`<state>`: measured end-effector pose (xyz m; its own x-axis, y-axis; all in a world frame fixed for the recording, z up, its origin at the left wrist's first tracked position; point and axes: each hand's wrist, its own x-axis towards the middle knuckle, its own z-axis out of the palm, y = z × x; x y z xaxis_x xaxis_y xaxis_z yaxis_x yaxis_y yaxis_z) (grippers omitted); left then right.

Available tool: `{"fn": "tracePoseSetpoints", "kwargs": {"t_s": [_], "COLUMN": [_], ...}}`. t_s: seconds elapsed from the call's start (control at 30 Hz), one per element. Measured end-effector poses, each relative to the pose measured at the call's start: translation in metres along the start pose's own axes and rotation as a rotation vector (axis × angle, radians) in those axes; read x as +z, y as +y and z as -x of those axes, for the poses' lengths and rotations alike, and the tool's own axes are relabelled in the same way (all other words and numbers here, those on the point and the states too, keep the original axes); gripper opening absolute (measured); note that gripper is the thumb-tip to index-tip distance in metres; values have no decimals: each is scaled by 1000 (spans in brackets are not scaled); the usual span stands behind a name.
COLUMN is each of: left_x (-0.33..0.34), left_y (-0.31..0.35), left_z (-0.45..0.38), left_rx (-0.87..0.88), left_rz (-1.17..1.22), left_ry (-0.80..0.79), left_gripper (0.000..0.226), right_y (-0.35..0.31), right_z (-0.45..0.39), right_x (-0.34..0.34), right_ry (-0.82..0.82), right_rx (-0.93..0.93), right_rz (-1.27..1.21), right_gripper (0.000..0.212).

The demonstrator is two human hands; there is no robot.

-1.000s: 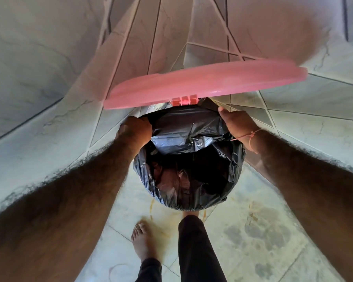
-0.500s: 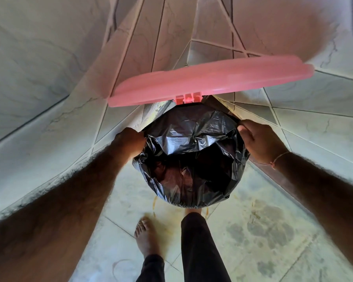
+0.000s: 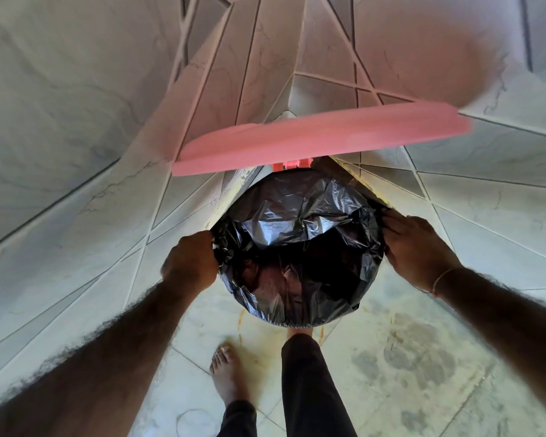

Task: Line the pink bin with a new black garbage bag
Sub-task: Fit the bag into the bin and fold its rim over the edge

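A pale tiled floor (image 3: 423,357) is seen, marked with dark blotches and rust-coloured stains. A bin is set on it in a corner of tiled walls, its body hidden under a black bag (image 3: 300,257). A bare foot (image 3: 226,370) is planted on the tiles near the bin.

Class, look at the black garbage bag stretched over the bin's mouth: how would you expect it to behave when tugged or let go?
The black garbage bag looks thin and floppy: it is creased all over and sags inward. Its glossy film probably slips, so the left hand and right hand bunch it at opposite edges. Let go, it might slide back in.
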<state>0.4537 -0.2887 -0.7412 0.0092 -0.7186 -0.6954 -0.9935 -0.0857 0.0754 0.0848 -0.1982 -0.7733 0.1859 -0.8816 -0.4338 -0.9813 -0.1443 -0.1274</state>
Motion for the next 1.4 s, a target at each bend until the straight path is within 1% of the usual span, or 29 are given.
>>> {"fn": "tracePoseSetpoints", "kwargs": {"t_s": [0.1, 0.2, 0.23, 0.3, 0.33, 0.37, 0.4, 0.43, 0.5, 0.53, 0.57, 0.63, 0.67, 0.7, 0.77, 0.8, 0.83, 0.87, 0.93, 0.97, 1.0, 1.03, 1.1, 1.13, 1.17, 1.2, 1.27, 1.33, 1.4], "left_x": [10, 25, 27, 34, 38, 39, 41, 42, 45, 48, 48, 47, 44, 42, 36, 28, 21, 15, 11, 8, 4, -2, -19, -26, -30, -33, -29, -21, -15], "left_y": [-4, -10, -12, -15, -17, -17, -18, -19, -21, -22, -24, -23, -21, -18, -7, 4, 15, 28, 47, 55, 61, 66, 73, 74, 74, 72, 67, 59, 52], "left_z": [-12, -18, -17, -16, -16, -14, -13, -10, -4, -1, 2, 7, 9, 13, 26, 34, 38, 39, 28, 18, 9, 1, -9, -13, -16, -19, -21, -20, -17], "left_rx": [-94, -324, -415, -548, -602, -657, -702, -728, -752, -765, -775, -745, -677, -554, -247, -64, 113, 259, 433, 487, 507, 516, 474, 437, 391, 342, 284, 251, 190], "left_rz": [244, 725, 866, 1109, 1225, 1333, 1428, 1497, 1591, 1625, 1632, 1564, 1415, 1145, 584, 456, 423, 415, 264, 149, 52, -32, -79, -48, 11, 82, 226, 340, 419], "left_ry": [-90, -306, -343, -363, -364, -369, -369, -361, -328, -293, -254, -165, -81, 44, 371, 472, 456, 336, 26, -31, -12, 77, 297, 366, 409, 411, 328, 225, 186], "left_gripper": [31, 23, 23, 20, 21, 23, 21, 17, 10, 9, 11, 19, 24, 28, 37, 38, 38, 35, 29, 31, 34, 34, 28, 26, 25, 26, 31, 38, 36], "right_y": [-2, -10, -14, -19, -23, -26, -30, -36, -44, -45, -46, -50, -54, -57, -64, -70, -78, -87, -100, -103, -106, -106, -101, -96, -91, -88, -83, -82, -81], "right_z": [4, 19, 25, 36, 38, 39, 41, 38, 29, 28, 29, 29, 29, 27, 19, 15, 10, 2, -17, -30, -41, -53, -72, -79, -85, -88, -87, -79, -70], "right_x": [11, 19, 23, 38, 44, 53, 58, 55, 46, 42, 36, 24, 16, 10, -9, -18, -28, -37, -46, -48, -50, -55, -69, -75, -78, -80, -76, -67, -58], "right_ry": [-22, -68, -69, -99, -133, -146, -141, -139, -11, 74, 121, 185, 240, 305, 389, 429, 422, 340, 31, -70, -95, -30, 247, 356, 406, 411, 359, 310, 291], "right_rx": [55, 102, 87, 59, 96, 198, 352, 555, 944, 1062, 1108, 1065, 1005, 933, 744, 608, 466, 350, 199, 157, 145, 146, 210, 259, 310, 350, 407, 453, 524], "right_rz": [-69, 67, 113, 124, 47, -119, -349, -649, -1228, -1386, -1450, -1418, -1340, -1200, -831, -677, -609, -613, -586, -540, -512, -517, -575, -615, -650, -658, -642, -630, -668], "right_gripper": [54, 64, 65, 70, 72, 73, 68, 62, 47, 40, 35, 24, 19, 17, 15, 15, 15, 19, 32, 40, 46, 49, 45, 42, 39, 35, 33, 37, 37]}}
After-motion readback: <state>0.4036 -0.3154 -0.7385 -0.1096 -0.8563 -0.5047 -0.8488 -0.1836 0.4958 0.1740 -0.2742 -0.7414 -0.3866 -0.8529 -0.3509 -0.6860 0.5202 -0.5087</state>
